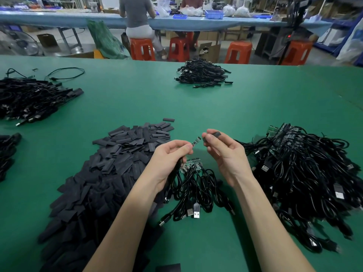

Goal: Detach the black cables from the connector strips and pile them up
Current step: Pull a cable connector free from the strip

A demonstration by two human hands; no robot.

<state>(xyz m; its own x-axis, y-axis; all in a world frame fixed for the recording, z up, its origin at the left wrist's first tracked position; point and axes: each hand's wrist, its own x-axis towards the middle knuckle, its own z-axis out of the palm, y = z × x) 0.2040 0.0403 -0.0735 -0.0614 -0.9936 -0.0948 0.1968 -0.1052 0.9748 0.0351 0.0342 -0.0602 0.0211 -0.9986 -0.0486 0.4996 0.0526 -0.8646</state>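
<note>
Left hand (pixel 172 154) is pinching a black cable (pixel 177 169) near its end, with a small circuit piece (pixel 196 142) sticking out past the fingertips. Right hand (pixel 222 150) is pinching a short flat black sleeve (pixel 213 134) between thumb and forefinger, just beside the circuit tip but apart from it. Hands are near each other, not touching, above the green surface (pixel 225 103).

Directly under the hands a small bundle of cables (pixel 194 185) is lying, apparently joined to a connector strip (pixel 191 166); plug ends are fanning toward the viewer. This looks like the batch being worked now.

To the right a large heap (pixel 306 179) of cables is sitting, with green strip edges showing at its top, so these look undetached. That is the bulk left to do.

Finished-looking piles: one at far centre (pixel 202 74), a bigger one at far left (pixel 33 99); whether any strips remain in them cannot be told.

A wide spread of flat black sleeves (pixel 110 169) is covering the left near side.

Judgement: task partway, much remaining.
</note>
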